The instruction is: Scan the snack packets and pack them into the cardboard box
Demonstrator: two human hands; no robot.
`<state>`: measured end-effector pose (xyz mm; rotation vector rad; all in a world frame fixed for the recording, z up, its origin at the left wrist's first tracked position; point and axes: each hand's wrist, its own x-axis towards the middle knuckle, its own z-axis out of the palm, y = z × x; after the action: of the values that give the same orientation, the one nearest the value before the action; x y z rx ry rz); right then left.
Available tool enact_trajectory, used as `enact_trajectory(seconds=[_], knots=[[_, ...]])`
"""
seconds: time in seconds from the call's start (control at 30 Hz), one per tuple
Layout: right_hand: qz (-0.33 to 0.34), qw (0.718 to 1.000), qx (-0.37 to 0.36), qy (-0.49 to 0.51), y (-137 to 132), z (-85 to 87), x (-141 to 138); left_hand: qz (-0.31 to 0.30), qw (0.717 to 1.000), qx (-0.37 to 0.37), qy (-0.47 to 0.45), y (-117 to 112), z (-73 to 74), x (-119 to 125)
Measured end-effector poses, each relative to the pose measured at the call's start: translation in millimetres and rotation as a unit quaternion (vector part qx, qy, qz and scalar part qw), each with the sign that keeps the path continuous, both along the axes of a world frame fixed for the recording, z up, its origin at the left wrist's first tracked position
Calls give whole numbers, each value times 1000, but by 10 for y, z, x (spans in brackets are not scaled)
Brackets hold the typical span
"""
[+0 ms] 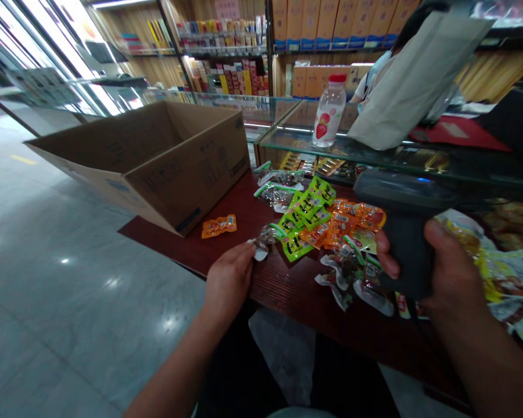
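Observation:
My left hand (229,284) rests at the edge of the dark wooden counter (239,255), pinching a small clear snack packet (264,238) at its fingertips. My right hand (451,273) grips a dark grey handheld barcode scanner (403,220) by its handle. Between my hands lies a loose pile of snack packets, with green ones (307,217), orange ones (340,223) and clear ones (348,273). A single orange packet (219,226) lies apart to the left. Larger printed bags (505,278) lie to the right of the scanner, partly behind my right hand.
An open cardboard box (157,168) stands on the counter's left end. Behind the pile is a glass display case (331,136) with a strawberry-print bottle (329,113) on top. A person (375,75) stands beyond it, partly behind a hanging pale bag (418,81). A polished tile floor (82,290) lies left.

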<state>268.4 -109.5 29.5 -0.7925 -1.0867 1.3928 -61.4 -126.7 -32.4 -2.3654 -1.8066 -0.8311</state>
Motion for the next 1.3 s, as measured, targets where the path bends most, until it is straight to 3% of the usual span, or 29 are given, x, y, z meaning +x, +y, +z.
enact_trajectory(seconds=[0.1, 0.27, 0.37, 0.47, 0.57, 0.73, 0.83, 1.0, 1.3], knots=[[5, 1000, 3, -7, -5, 3, -16, 7, 999, 11, -45, -116, -98, -13], [-6, 1000, -14, -26, -11, -36, -39, 150, 987, -45, -27, 96, 67, 147], [-22, 999, -34, -27, -27, -40, -64, 183, 978, -103, -8, 206, 133, 244], [-19, 999, -46, -15, -55, -13, -99, 174, 977, -107, -65, 231, 127, 247], [-14, 998, -55, -8, -82, 15, -130, 138, 966, -105, -189, 212, 98, 196], [0, 998, -49, -42, -124, 32, -179, 88, 919, -65, -380, 223, 117, 167], [6, 997, -46, -60, -161, 53, -230, 71, 893, -35, -444, 295, 150, 197], [44, 993, -43, -97, -186, 73, -281, 69, 890, 59, -447, 465, 103, 236], [74, 985, -15, -155, -171, 62, -267, 67, 908, 101, -401, 536, 11, 211]])
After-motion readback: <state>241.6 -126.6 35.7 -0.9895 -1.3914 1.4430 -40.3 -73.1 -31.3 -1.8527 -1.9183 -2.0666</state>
